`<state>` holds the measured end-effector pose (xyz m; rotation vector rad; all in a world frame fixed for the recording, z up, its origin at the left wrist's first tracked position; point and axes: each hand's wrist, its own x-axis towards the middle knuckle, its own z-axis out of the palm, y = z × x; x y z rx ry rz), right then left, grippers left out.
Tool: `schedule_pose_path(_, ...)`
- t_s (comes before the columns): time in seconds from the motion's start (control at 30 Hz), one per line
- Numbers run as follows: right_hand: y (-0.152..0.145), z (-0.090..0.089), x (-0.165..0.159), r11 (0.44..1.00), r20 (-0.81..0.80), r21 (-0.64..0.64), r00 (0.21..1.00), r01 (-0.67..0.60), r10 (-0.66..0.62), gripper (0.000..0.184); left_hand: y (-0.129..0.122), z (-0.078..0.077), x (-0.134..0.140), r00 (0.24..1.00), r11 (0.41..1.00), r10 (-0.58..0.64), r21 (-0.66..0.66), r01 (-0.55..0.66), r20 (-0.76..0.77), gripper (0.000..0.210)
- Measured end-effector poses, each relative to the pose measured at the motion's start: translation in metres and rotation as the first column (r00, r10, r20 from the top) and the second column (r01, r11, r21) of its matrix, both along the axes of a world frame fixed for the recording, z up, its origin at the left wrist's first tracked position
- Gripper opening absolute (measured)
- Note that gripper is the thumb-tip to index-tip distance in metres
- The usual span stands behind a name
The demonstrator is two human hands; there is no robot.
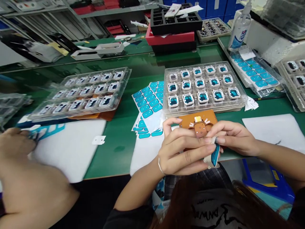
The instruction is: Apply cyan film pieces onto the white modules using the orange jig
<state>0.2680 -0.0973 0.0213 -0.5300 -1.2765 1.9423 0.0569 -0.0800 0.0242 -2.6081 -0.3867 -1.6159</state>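
Note:
Near the bench's front edge, both my hands close around a small white watch-like case [208,160] with a blue sticker [215,155] on its face. My left hand [183,151] grips the case from the left, its fingers laid along it. At the upper end, the thumb and fingers of my right hand [234,135] pinch the case's edge or the sticker; which of these I cannot tell. Just behind my hands lies a brown fixture plate [183,120] with a raised brown cradle [200,128]. Fingers cover much of the case.
A clear tray of white cases [199,83] stands beyond the fixture, left of it fanned sheets of blue stickers [149,100]. Another tray [83,92] stands further left, near a co-worker's hand [16,143]. A pump bottle [239,30] and stacked boxes [175,27] stand behind.

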Motion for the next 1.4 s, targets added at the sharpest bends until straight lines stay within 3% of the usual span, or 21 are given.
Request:
schedule_pose_path(0.13,0.0007,0.0032,-0.0008,1.0,0.007,0.022,1.0,-0.015,0.015,0.021,0.0006,0.0013,-0.0003,0.999,0.998,-0.046,-0.042,0.046,-0.022,0.022)
schedule_pose_path(0.3,0.0011,0.0049,-0.002,1.0,-0.001,0.022,1.0,-0.015,0.016,0.019,0.0031,-0.0014,0.0034,0.994,0.99,-0.091,-0.105,0.096,0.055,0.026)
schedule_pose_path(0.6,0.0038,0.0052,-0.0047,0.991,-0.005,-0.129,0.999,0.031,-0.032,0.026,0.007,-0.0007,0.0034,0.989,0.962,-0.141,-0.229,0.148,0.045,0.045)
schedule_pose_path(1.4,0.0054,0.0089,-0.0044,0.995,0.101,-0.085,0.994,0.058,-0.049,0.034,0.007,0.0,0.006,0.988,0.961,-0.148,-0.229,0.151,0.034,0.041)
